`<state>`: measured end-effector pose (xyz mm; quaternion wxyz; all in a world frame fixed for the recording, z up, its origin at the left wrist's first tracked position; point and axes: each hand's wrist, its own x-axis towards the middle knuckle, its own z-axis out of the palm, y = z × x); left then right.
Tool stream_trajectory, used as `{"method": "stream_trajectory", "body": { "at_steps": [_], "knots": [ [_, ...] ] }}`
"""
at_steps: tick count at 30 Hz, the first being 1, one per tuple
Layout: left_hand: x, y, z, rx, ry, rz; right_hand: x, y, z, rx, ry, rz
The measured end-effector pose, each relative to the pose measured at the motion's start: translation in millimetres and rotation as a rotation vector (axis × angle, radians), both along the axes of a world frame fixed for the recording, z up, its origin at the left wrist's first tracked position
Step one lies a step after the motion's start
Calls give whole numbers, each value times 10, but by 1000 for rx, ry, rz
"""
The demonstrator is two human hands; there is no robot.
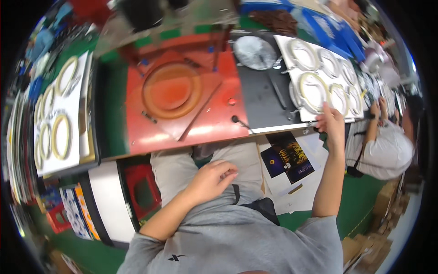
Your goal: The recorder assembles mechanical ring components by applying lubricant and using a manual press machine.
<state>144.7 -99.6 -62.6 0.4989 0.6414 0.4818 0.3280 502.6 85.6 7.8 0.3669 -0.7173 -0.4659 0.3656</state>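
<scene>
Over my lap, my left hand (pixel 213 179) is empty, its fingers loosely bent and a gap between thumb and fingers. My right hand (pixel 332 124) reaches to the near edge of a white board (pixel 295 73) on the right of the table. Its fingers are apart, with the index finger close to the lower rim of a pale yellow ring (pixel 302 86); blur hides whether they touch. Several similar rings, some with small clear pieces beside them, lie on this board. In front of me a round orange-brown disc (pixel 153 93) rests on a red work surface (pixel 141 132).
A second white board (pixel 54 157) with rings stands at the left. A silvery round plate (pixel 254 51) and a dark thin tool (pixel 277 91) lie on the black tabletop. A small black-headed tool (pixel 236 119) sits near the front edge. Printed sheets (pixel 296 157) lie below; a co-worker (pixel 383 148) sits right.
</scene>
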Motion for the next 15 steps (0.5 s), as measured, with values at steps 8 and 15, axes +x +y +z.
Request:
{"method": "stream_trajectory", "body": {
  "at_steps": [8, 15],
  "knots": [
    [-358, -191, -275, 71, 59, 229, 328, 87, -285, 68, -242, -40],
    [-1099, -807, -663, -346, -523, 827, -817, -778, -11, 8, 93, 753]
  ]
}}
